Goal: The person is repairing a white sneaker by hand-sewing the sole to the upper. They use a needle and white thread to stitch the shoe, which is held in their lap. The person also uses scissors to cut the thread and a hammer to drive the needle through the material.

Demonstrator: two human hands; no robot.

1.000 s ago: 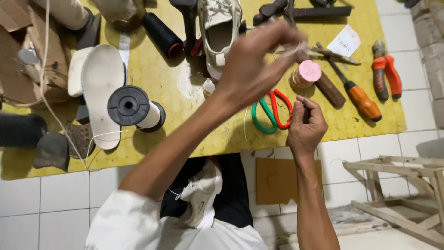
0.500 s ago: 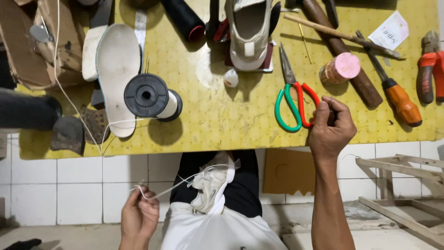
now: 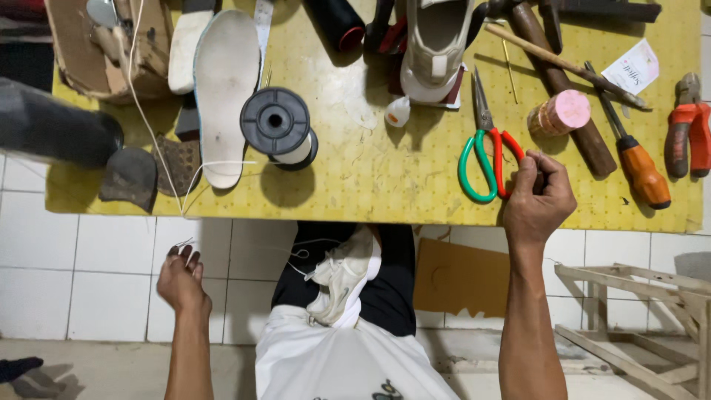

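A white sneaker (image 3: 344, 278) lies on my lap below the edge of the yellow table (image 3: 370, 178). A thin white thread (image 3: 244, 248) runs from the sneaker out to my left hand (image 3: 181, 278), which pinches its end low at the left, over the tiled wall. My right hand (image 3: 539, 200) is held in a closed fist at the table's front edge, touching the red handle of the green and red scissors (image 3: 481, 159). Whether anything is inside that fist is hidden.
On the table lie a black thread spool (image 3: 278, 126), a white insole (image 3: 226, 81), a second sneaker (image 3: 437, 44), a pink-capped jar (image 3: 563, 112), a hammer (image 3: 563, 81), an orange screwdriver (image 3: 641, 174) and pliers (image 3: 689, 126). A wooden frame (image 3: 644, 311) stands on the floor at right.
My left hand came down from above the table to the lower left, drawing the thread out of the sneaker. My right hand stayed by the scissors.
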